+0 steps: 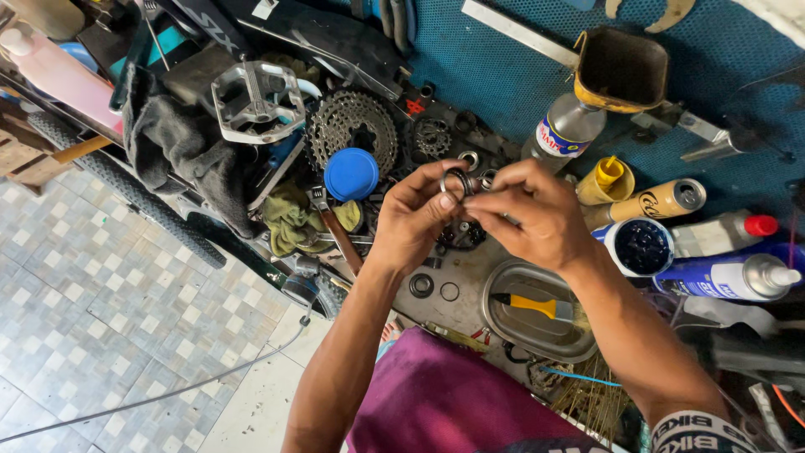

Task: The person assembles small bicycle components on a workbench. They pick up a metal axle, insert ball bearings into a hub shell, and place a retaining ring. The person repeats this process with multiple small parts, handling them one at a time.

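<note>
While both hands meet above the middle of a crowded workbench, they pinch a small dark metal ring (456,179) between them. The left hand (413,220) has its thumb and fingers closed on the ring's near side; the right hand (530,216) closes its fingertips on the far side, so the ring sits upright between the two, off the bench surface.

Just beneath the hands lie dark round parts, and two loose rings (434,288) rest on the bare bench (457,315) nearer the person. To the right of these sits an oval metal tin (537,315) holding a yellow-handled tool (532,305).

Left of the hands are a blue round cap (350,174), a toothed gear cluster (352,126), a silver pedal (257,101), a dark cloth (180,151) and a greenish rag (293,220).

Toward the bench's right edge stand an open tub of dark grease (641,246), spray cans (725,277), a gold can (658,201) and a plastic bottle (563,127). A tyre (126,189) runs along the left edge above a tiled floor (92,327).
</note>
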